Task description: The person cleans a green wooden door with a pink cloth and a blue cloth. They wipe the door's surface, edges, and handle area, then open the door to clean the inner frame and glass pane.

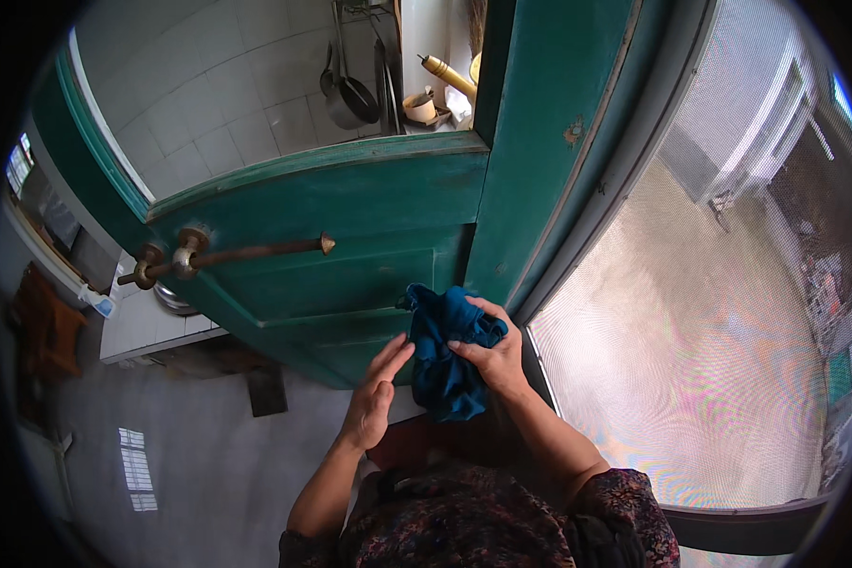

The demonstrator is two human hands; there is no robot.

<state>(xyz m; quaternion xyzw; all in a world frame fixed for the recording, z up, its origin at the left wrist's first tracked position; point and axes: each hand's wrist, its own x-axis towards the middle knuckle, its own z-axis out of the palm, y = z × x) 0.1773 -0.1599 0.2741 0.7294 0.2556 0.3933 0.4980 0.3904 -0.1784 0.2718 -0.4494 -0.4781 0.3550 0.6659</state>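
Note:
A bunched dark blue cloth (pixel 449 376) hangs from my right hand (pixel 500 351), pinched between thumb and fingers. My left hand (pixel 380 401) is beside the cloth on its left, fingers stretched towards it; whether the fingertips touch it I cannot tell. Behind both hands is a green wooden door (pixel 355 284) with recessed panels and an opening in its upper part. A rusty metal slide bolt (pixel 263 252) runs through two rings on the door's left side, to the left of and above my hands.
To the right stands a mesh screen (pixel 710 341) with a paved outdoor area behind it. A white-tiled counter (pixel 156 319) with a metal vessel (pixel 174 299) is at left. Through the door's opening, pans (pixel 351 103) hang on a tiled wall near a wooden rolling pin (pixel 449 74).

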